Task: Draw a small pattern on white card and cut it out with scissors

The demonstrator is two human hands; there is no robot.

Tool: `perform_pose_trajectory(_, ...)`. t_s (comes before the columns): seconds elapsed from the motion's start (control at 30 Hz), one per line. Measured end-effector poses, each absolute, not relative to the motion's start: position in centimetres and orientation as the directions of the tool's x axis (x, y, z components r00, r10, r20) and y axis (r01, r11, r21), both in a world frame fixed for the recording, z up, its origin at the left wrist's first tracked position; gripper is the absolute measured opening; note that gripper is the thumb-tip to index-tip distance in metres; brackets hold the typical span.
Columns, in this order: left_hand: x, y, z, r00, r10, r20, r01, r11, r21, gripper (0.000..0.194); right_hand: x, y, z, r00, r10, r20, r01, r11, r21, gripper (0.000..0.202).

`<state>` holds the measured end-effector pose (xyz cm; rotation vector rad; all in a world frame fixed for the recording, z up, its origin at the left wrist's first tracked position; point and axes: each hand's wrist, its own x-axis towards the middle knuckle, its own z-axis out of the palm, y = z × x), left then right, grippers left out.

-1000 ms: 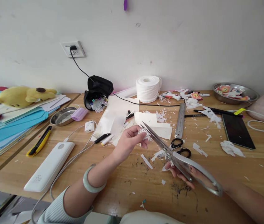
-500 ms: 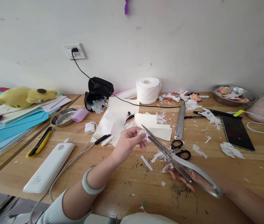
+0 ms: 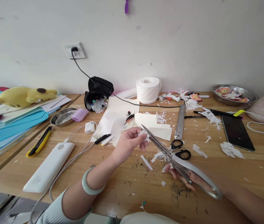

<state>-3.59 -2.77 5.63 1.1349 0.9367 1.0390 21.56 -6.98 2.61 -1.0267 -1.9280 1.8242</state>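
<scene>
My left hand [image 3: 132, 140] pinches a small piece of white paper [image 3: 144, 134] with black line drawing on it. Large metal scissors [image 3: 169, 152] are in my right hand [image 3: 180, 175], whose fingers are wrapped around the lower handle and partly hidden behind it. The tip half of the blades lies against the right side of the paper piece. Whether the blades are cutting into it, I cannot tell. Behind the big scissors, a smaller pair of scissors with black handles [image 3: 183, 154] lies on the wooden table [image 3: 146, 189], among paper scraps [image 3: 146, 163].
White paper sheets [image 3: 161, 130], a steel ruler [image 3: 180, 121] and a tissue roll [image 3: 147, 90] lie beyond my hands. On the right are a black phone [image 3: 237, 133] and a metal bowl [image 3: 233, 101]. Leftward sit a white power bank [image 3: 50, 166] with cable and a yellow cutter [image 3: 39, 143].
Almost nothing differs. Both hands, the scissors and the paper piece stay in nearly the same place.
</scene>
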Motion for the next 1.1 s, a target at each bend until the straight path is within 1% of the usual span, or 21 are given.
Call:
perform_pose_trajectory(0.07,-3.6,-2.7,5.6,0.256,0.965,-0.058,-0.160,0.102,0.982,0.027,21.6,-6.9,3.0,-0.765,0.592,-0.253,0.278,-0.050,-0.959,0.072)
perform_pose_trajectory(0.1,-3.6,-2.7,5.6,0.256,0.965,-0.057,-0.162,0.101,0.982,0.027,21.6,-6.9,3.1,-0.777,0.579,-0.246,0.266,-0.051,-0.963,0.070)
perform_pose_trajectory(0.23,-3.6,-2.7,5.5,0.258,0.965,-0.054,-0.171,0.100,0.980,0.027,21.3,-6.8,2.8,-0.763,0.608,-0.221,0.222,-0.075,-0.972,0.072)
perform_pose_trajectory(0.4,-3.7,-2.7,5.4,0.263,0.963,-0.057,-0.182,0.108,0.977,0.026,20.8,-6.6,2.7,-0.804,0.566,-0.183,0.184,-0.057,-0.981,0.073)
perform_pose_trajectory(0.7,-3.7,-2.7,5.1,0.299,0.954,-0.015,-0.252,0.094,0.963,0.020,21.1,-6.6,2.5,-0.822,0.547,-0.159,0.169,-0.032,-0.985,0.071)
perform_pose_trajectory(0.93,-3.4,-3.0,5.2,0.269,0.963,-0.030,-0.273,0.106,0.956,0.020,21.6,-6.5,1.1,-0.833,0.540,-0.120,0.095,-0.074,-0.993,0.064)
perform_pose_trajectory(1.1,-3.2,-3.2,5.4,0.265,0.963,-0.035,-0.282,0.112,0.953,0.021,21.8,-6.5,1.3,-0.838,0.535,-0.107,0.090,-0.057,-0.994,0.055)
